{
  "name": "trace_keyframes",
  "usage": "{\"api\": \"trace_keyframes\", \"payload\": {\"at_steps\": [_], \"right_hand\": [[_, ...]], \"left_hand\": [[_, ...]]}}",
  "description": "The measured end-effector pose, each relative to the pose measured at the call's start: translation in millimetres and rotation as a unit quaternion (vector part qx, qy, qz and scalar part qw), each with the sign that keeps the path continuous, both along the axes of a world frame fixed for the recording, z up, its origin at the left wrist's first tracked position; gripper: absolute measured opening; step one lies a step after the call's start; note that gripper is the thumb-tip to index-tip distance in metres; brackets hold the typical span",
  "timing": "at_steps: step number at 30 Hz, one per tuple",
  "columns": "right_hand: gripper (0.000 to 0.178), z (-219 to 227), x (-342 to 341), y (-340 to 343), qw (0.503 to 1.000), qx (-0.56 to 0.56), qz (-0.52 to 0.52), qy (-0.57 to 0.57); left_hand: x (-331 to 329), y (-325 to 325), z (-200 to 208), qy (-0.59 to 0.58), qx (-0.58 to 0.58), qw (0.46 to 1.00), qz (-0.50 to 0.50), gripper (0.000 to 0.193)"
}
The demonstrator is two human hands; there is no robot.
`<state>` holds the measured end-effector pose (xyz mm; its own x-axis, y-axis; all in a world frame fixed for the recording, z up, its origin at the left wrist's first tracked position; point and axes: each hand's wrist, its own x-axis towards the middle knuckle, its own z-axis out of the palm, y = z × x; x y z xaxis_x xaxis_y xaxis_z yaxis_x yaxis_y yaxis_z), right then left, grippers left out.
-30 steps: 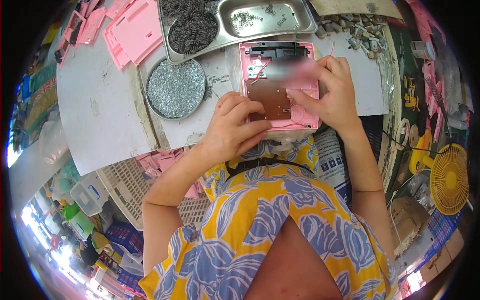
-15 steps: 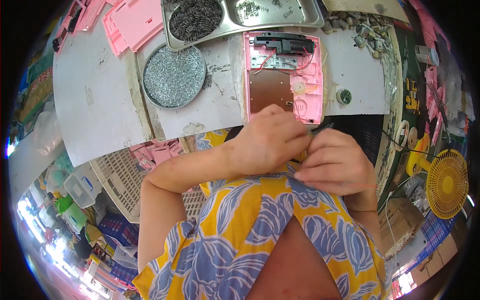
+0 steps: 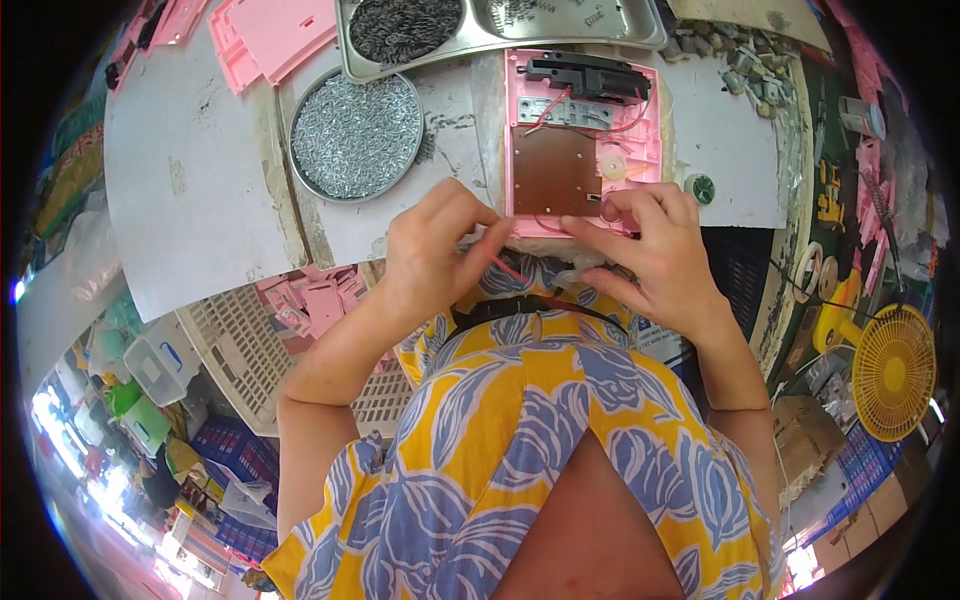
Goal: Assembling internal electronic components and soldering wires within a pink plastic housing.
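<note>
A pink plastic housing [image 3: 652, 150] lies at the table's near edge. Inside it are a brown circuit board [image 3: 550, 170], a black mechanism [image 3: 590, 80], a metal strip [image 3: 565, 113] and red wires. At the housing's near left corner, my left hand [image 3: 435, 245] pinches a thin red wire [image 3: 510, 268], whose loose end points toward my lap. My right hand [image 3: 655, 255] is over the near right corner, fingers apart; its index finger reaches to the near rim by another stretch of red wire. Some of that corner is hidden under the fingers.
Left of the housing stands a round dish [image 3: 292, 150] of small silver screws. Behind is a metal tray [image 3: 480, 45] of springs. Small metal parts [image 3: 755, 80] lie far right, near a green spool [image 3: 700, 188]. A crate [image 3: 235, 345] and a yellow fan [image 3: 893, 370] flank me.
My hands were close together in front of the housing; they have moved apart, left hand to the left with the red wire, right hand up onto the near rim.
</note>
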<state>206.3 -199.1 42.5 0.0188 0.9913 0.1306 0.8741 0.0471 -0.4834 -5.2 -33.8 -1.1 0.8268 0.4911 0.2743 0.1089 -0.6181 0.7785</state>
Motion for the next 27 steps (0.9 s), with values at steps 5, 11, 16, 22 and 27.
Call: {"api": "trace_keyframes", "payload": {"at_steps": [5, 11, 16, 22, 27], "right_hand": [[0.036, -13.9, -33.7, 13.5, 0.996, 0.073, -0.035, 0.022], [0.024, -25.2, -50.1, 27.9, 0.994, 0.084, -0.070, -0.020], [0.025, -28.4, -54.5, 27.6, 0.994, 0.065, -0.071, -0.052], [0.018, 17.9, 29.6, 31.3, 0.984, 0.080, -0.045, 0.156], [0.014, 69.4, 196.1, 116.0, 0.934, 0.181, -0.262, 0.160]], "left_hand": [[-15.1, -9.9, -3.5, 0.076, 0.020, 0.996, -0.030, 0.013], [-28.8, -27.7, 5.3, 0.217, 0.025, 0.950, -0.223, 0.016], [-8.5, 15.8, 36.9, 0.092, -0.026, 0.981, -0.172, 0.019], [16.4, 26.8, -0.7, -0.013, 0.056, 0.972, -0.229, 0.020], [15.9, 32.1, -0.3, -0.022, 0.060, 0.963, -0.262, 0.019]]}}
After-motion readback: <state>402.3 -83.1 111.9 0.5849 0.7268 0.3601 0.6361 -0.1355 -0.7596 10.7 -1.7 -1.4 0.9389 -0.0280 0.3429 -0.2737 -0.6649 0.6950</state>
